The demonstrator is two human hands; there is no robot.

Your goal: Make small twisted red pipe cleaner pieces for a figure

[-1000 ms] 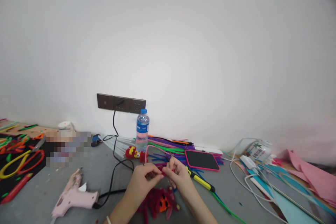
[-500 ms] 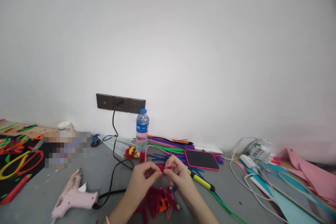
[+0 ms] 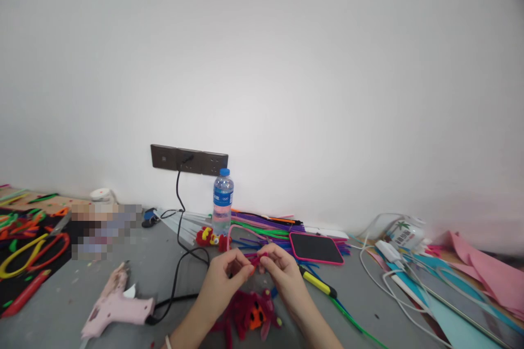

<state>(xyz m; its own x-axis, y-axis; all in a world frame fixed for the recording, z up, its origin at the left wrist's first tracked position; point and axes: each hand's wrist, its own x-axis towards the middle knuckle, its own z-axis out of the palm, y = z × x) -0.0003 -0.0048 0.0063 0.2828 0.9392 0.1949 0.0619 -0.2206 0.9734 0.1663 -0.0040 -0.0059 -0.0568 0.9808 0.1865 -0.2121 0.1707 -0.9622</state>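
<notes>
My left hand [image 3: 227, 278] and my right hand [image 3: 282, 275] meet fingertip to fingertip near the front of the table. Between them they pinch a small dark pink pipe cleaner [image 3: 257, 256], mostly hidden by the fingers. Below the hands lies a dark red fuzzy pipe-cleaner figure [image 3: 243, 311] with an orange, black-spotted patch. Just beyond the hands a pale pink pipe cleaner [image 3: 235, 227] arches up. A red and yellow fuzzy piece [image 3: 208, 237] rests behind my left hand.
A pink glue gun [image 3: 123, 305] lies at left, its black cord reaching the wall socket [image 3: 188, 159]. Behind are a water bottle [image 3: 223, 199], pipe cleaners [image 3: 266, 226] and a phone [image 3: 316, 248]. A yellow cutter [image 3: 317, 282], white cables [image 3: 393, 289] and scissors [image 3: 57, 251] lie around.
My fingertips have drawn slightly apart around the dark pink pipe cleaner, the right hand shifting a little to the right. The view has moved slightly; the other things stay put.
</notes>
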